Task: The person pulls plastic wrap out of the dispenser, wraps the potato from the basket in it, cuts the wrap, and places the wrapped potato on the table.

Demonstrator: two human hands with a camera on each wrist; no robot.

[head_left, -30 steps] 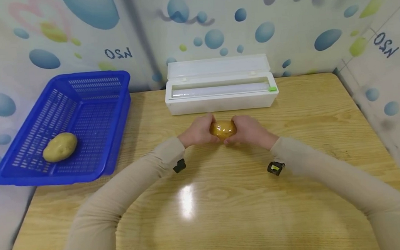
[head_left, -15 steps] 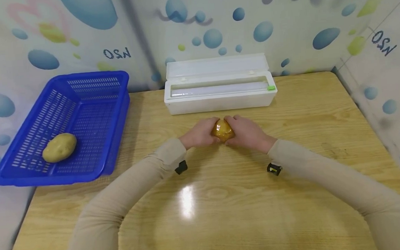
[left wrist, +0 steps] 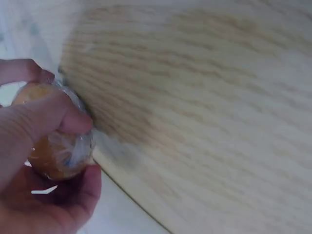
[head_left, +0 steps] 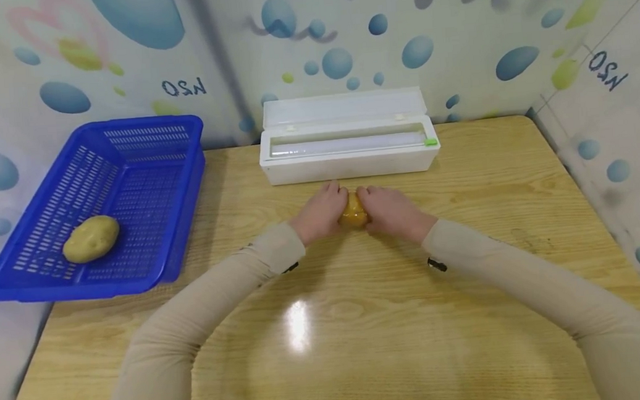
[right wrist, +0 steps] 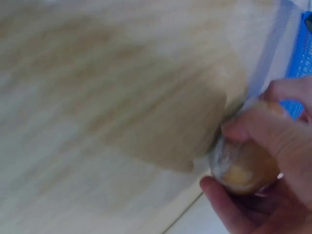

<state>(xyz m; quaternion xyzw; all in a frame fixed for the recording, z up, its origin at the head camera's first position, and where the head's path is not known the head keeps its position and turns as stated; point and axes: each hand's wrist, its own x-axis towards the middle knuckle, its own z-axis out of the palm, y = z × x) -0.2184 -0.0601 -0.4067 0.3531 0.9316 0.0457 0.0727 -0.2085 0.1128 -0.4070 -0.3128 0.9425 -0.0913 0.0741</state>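
Observation:
Both hands hold one rounded, golden-brown potato [head_left: 354,213] wrapped in clear cling film, just in front of the white box. My left hand [head_left: 322,212] grips it from the left, my right hand [head_left: 392,215] from the right. In the left wrist view, the left thumb [left wrist: 73,119] lies across the wrapped potato [left wrist: 61,156], with fingers around its far side. The right wrist view has the right thumb [right wrist: 243,126] pressing the crinkled film on the potato [right wrist: 243,168]. Fingers cover much of its surface.
A white cling film box [head_left: 345,166] stands lid up at the back, with a film roll [head_left: 349,144] inside and a green slider [head_left: 430,142]. To the left, a blue basket [head_left: 185,191] holds an unwrapped potato [head_left: 91,239]. Patterned walls border the wooden table [head_left: 363,345].
The hands have turned the wrapped potato between them, and less of it shows. Both wrists have rolled slightly. The box, basket and unwrapped potato stay in place.

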